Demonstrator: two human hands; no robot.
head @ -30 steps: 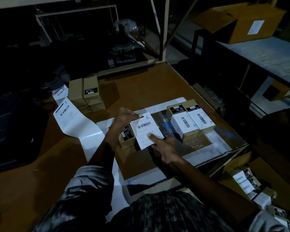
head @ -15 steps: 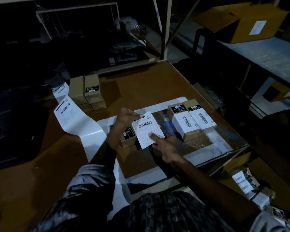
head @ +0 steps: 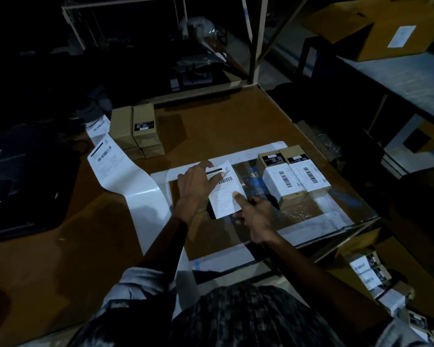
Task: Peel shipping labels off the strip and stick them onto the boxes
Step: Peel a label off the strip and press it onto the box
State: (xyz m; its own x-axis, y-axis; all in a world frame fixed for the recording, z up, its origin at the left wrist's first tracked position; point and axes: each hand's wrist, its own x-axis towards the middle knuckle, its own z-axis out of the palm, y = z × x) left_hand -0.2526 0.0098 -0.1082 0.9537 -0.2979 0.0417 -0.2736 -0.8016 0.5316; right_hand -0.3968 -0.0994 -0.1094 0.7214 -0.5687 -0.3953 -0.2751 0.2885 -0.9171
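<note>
two labelled boxes [head: 283, 180] [head: 308, 174] stand side by side on the surface [head: 223, 121]. a third box sits under the one loose label [head: 226, 191]. the stack of plain boxes [head: 138, 131] shows four at least. two printed labels [head: 108, 159] [head: 98, 125] remain on the strip [head: 140, 194]. one big carton [head: 376, 28] on the far shelf.

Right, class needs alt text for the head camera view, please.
Two hands press a white shipping label onto a small box on a brown table: left hand flat on top, right hand pointing. Two labelled boxes sit to the right.
</note>
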